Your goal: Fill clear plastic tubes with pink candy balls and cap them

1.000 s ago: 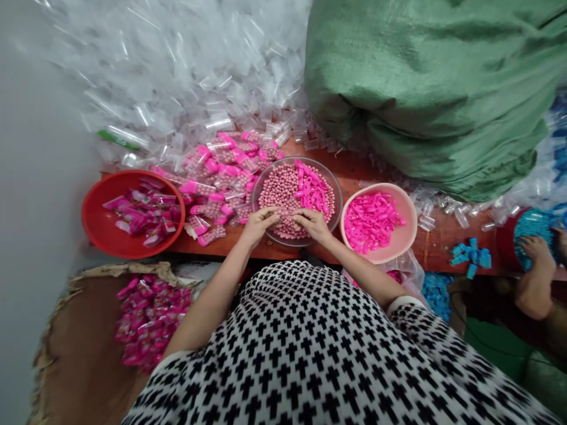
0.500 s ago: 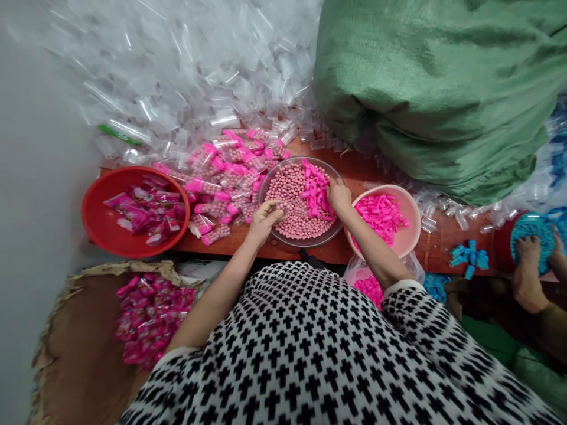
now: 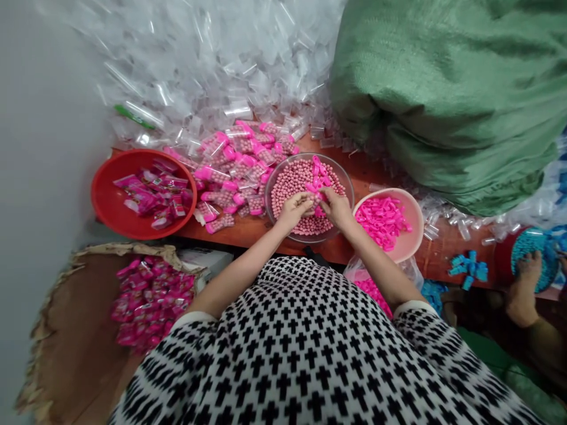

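My left hand (image 3: 295,211) and my right hand (image 3: 336,209) meet above a clear round bowl (image 3: 268,203) of pink beads (image 3: 290,180). The left fingers are closed round what looks like a clear tube of beads, mostly hidden by the hand. My right fingers pinch a bright pink plastic cap at the tube's end, partly covered by the fingertips. More pink caps (image 3: 319,171) lie on the beads just behind the hands. Left of the bowl is a heap of clear tubes (image 3: 241,159) filled with beads and closed with pink caps.
A red basin (image 3: 100,195) holds pink packets; more packets (image 3: 153,301) lie in a cardboard box at lower left. A pale pink bowl (image 3: 414,236) holds pink caps. Empty clear tubes (image 3: 199,53) and a green sack (image 3: 443,88) fill the back. Another person's hand (image 3: 529,271) is over blue beads.
My right hand has come left from the pile of pink caps in the bowl, and my left hand has moved right. They now meet over the beads. Fewer caps show on the beads.
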Action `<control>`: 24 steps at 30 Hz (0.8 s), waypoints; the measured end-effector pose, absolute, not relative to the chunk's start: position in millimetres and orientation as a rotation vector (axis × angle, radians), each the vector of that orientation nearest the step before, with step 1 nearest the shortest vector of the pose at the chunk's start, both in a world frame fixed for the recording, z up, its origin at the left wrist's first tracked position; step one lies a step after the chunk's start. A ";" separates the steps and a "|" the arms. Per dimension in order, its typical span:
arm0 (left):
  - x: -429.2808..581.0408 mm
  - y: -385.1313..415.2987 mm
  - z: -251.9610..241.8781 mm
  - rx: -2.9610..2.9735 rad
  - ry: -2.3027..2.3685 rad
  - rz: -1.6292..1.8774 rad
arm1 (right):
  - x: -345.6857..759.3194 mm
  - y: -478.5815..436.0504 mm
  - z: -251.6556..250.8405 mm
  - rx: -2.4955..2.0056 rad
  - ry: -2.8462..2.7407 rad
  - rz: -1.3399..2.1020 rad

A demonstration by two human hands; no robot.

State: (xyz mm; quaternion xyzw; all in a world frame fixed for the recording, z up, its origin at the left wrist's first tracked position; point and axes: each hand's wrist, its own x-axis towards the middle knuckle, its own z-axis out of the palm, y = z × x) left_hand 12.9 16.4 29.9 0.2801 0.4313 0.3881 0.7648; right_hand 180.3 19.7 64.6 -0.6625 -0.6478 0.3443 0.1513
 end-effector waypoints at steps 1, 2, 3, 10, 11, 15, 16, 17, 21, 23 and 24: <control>13.9 16.6 30.9 0.601 0.939 0.859 | 178.2 15.2 67.4 -1.822 -1.808 1.085; 14.4 16.6 32.0 0.594 0.939 0.872 | 177.9 11.4 69.0 -1.738 -1.717 1.206; 14.5 16.4 33.0 0.590 0.937 0.879 | 179.4 8.7 69.4 -1.657 -1.598 1.338; 21.7 9.4 36.4 0.589 0.872 0.849 | 213.4 20.1 60.9 -1.557 -1.295 1.515; 23.3 8.2 36.1 0.587 0.870 0.849 | 216.8 22.8 62.3 -1.581 -1.353 1.400; 27.0 5.9 33.6 0.603 0.891 0.868 | 217.8 25.8 76.9 -1.504 -1.524 1.176; 27.3 6.0 33.0 0.613 0.902 0.878 | 215.8 24.9 81.1 -1.475 -1.577 1.163; 27.6 6.4 32.3 0.625 0.913 0.890 | 213.5 23.9 84.9 -1.458 -1.643 1.138; 27.1 8.6 31.8 0.690 0.945 0.925 | 208.5 21.5 92.7 -1.444 -1.862 0.971; 26.2 9.3 32.6 0.696 0.936 0.923 | 209.4 21.9 93.9 -1.431 -1.888 0.917; 25.7 9.5 33.0 0.691 0.926 0.919 | 210.4 22.3 94.5 -1.412 -1.909 0.903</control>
